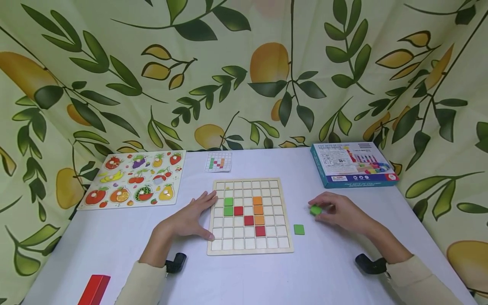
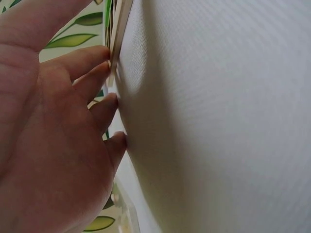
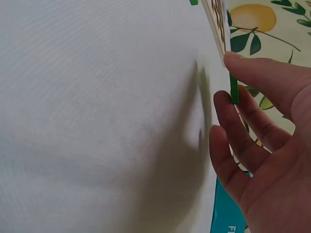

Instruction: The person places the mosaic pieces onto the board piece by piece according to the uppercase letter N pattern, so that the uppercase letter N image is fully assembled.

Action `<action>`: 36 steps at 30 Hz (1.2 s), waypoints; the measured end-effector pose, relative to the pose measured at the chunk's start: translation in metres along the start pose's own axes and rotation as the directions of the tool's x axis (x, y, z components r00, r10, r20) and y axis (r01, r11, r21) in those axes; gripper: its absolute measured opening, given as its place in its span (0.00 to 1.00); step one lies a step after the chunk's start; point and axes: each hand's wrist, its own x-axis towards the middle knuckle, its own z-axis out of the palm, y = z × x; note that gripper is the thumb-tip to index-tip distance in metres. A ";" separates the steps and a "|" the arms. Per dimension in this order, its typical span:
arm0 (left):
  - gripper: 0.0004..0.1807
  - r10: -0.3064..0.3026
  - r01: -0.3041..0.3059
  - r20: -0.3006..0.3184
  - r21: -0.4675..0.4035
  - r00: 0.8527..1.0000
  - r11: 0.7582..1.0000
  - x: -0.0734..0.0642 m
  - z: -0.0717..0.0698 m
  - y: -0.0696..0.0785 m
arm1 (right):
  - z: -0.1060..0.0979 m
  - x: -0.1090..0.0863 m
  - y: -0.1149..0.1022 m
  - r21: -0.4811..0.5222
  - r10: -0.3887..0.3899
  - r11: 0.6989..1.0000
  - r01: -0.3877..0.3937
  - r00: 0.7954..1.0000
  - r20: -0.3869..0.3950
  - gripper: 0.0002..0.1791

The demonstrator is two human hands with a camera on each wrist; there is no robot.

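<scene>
A wooden grid board (image 1: 249,252) lies in the middle of the table. On it are two green tiles (image 1: 228,206) at left, three red tiles (image 1: 249,220) in a downward diagonal, and three orange tiles (image 1: 258,210) in a column. My left hand (image 1: 187,218) rests along the board's left edge, fingers spread and fairly straight. To the right of the board, my right hand (image 1: 343,212) pinches a green square tile (image 3: 234,88) between thumb and fingertips, above the table. Another green tile (image 1: 299,229) lies on the cloth just beside the board's right edge.
Behind the board lies a small pattern card (image 1: 218,162) with a coloured grid. A fruit puzzle board (image 1: 133,180) is at back left, a blue-edged box (image 1: 354,164) at back right. A red block (image 1: 94,289) sits at front left. Leaf-printed cloth hangs behind.
</scene>
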 end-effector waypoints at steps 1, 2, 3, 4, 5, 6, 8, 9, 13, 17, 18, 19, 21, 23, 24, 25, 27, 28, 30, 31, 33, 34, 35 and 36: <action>0.64 -0.003 0.003 -0.002 0.001 1.000 1.000 0.000 0.000 0.000 | 0.000 0.001 0.000 0.006 -0.003 1.000 0.003 1.000 0.002 0.20; 0.65 -0.006 0.006 -0.003 0.001 1.000 1.000 0.000 0.000 0.000 | -0.001 0.002 -0.001 0.012 -0.008 1.000 0.007 1.000 0.006 0.20; 0.65 -0.008 0.008 -0.004 0.002 1.000 1.000 0.000 0.000 0.000 | -0.001 0.003 -0.002 0.020 -0.014 1.000 0.014 1.000 0.009 0.19; 0.65 -0.012 0.012 -0.005 0.002 1.000 1.000 -0.001 0.000 0.000 | -0.001 0.004 -0.003 0.025 -0.022 0.999 0.021 1.000 0.015 0.19; 0.65 -0.014 0.014 -0.005 0.003 1.000 1.000 -0.001 0.000 0.000 | -0.001 0.005 -0.004 0.029 -0.025 0.999 0.025 0.999 0.020 0.19; 0.65 -0.017 0.017 -0.006 0.003 1.000 1.000 -0.001 0.000 0.000 | -0.001 0.005 -0.005 0.033 -0.029 0.999 0.028 0.999 0.025 0.19; 0.65 -0.022 0.022 -0.006 0.003 1.000 1.000 -0.001 0.000 -0.001 | -0.001 0.007 -0.008 0.045 -0.039 0.998 0.037 0.999 0.034 0.18; 0.65 -0.024 0.024 -0.006 0.001 1.000 1.000 -0.001 0.000 -0.001 | -0.001 0.009 -0.009 0.052 -0.041 0.998 0.039 0.998 0.040 0.18; 0.64 -0.023 0.023 -0.004 -0.002 1.000 1.000 -0.003 -0.001 -0.002 | 0.002 0.016 -0.013 0.068 -0.043 0.997 0.040 0.998 0.051 0.15; 0.64 -0.012 0.012 -0.005 -0.008 1.000 1.000 -0.007 -0.003 -0.005 | 0.007 0.025 -0.017 0.081 -0.084 0.994 0.079 0.994 0.066 0.14; 0.64 -0.008 0.008 -0.004 -0.010 1.000 1.000 -0.008 -0.003 -0.005 | 0.008 0.027 -0.018 0.084 -0.099 0.992 0.093 0.993 0.071 0.14; 0.64 -0.005 0.005 -0.002 -0.013 1.000 1.000 -0.008 -0.003 -0.006 | 0.009 0.028 -0.019 0.087 -0.109 0.991 0.102 0.991 0.074 0.14; 0.64 -0.001 0.001 0.002 -0.019 1.000 1.000 -0.009 -0.003 -0.006 | 0.012 0.031 -0.021 0.084 -0.126 0.989 0.119 0.989 0.076 0.13; 0.64 0.000 0.000 0.006 -0.021 1.000 1.000 -0.008 -0.002 -0.006 | 0.013 0.034 -0.025 0.087 -0.132 0.988 0.125 0.988 0.079 0.13; 0.63 0.000 0.000 0.007 -0.022 1.000 1.000 -0.008 -0.002 -0.006 | 0.014 0.036 -0.027 0.088 -0.135 0.988 0.128 0.988 0.079 0.13; 0.63 0.000 0.000 0.006 -0.022 1.000 1.000 -0.008 -0.002 -0.005 | 0.015 0.037 -0.030 0.088 -0.137 0.988 0.130 0.987 0.080 0.13; 0.63 -0.002 0.002 0.004 -0.019 1.000 1.000 -0.007 -0.002 -0.005 | 0.016 0.041 -0.036 0.093 -0.144 0.986 0.137 0.986 0.084 0.13; 0.63 -0.002 0.002 0.003 -0.017 1.000 1.000 -0.007 -0.002 -0.004 | 0.016 0.044 -0.039 0.095 -0.148 0.986 0.140 0.985 0.086 0.13; 0.63 -0.003 0.003 0.003 -0.015 1.000 1.000 -0.006 -0.002 -0.003 | 0.017 0.048 -0.044 0.097 -0.158 0.984 0.149 0.983 0.092 0.13; 0.63 -0.003 0.003 0.005 -0.013 1.000 1.000 -0.006 -0.002 -0.002 | 0.018 0.051 -0.047 0.097 -0.166 0.983 0.156 0.981 0.097 0.13; 0.63 0.001 -0.001 0.006 -0.013 1.000 1.000 -0.004 -0.002 0.000 | 0.019 0.055 -0.052 0.100 -0.175 0.981 0.164 0.979 0.108 0.13; 0.63 0.001 -0.001 0.007 -0.013 1.000 1.000 -0.004 -0.002 0.001 | 0.020 0.057 -0.055 0.104 -0.177 0.981 0.166 0.978 0.112 0.13; 0.63 0.001 -0.001 0.008 -0.015 1.000 1.000 -0.003 -0.003 0.002 | 0.020 0.058 -0.057 0.108 -0.180 0.980 0.168 0.977 0.116 0.13; 0.63 -0.001 0.001 0.009 -0.016 1.000 1.000 -0.002 -0.002 0.002 | 0.021 0.060 -0.060 0.110 -0.183 0.979 0.170 0.976 0.121 0.13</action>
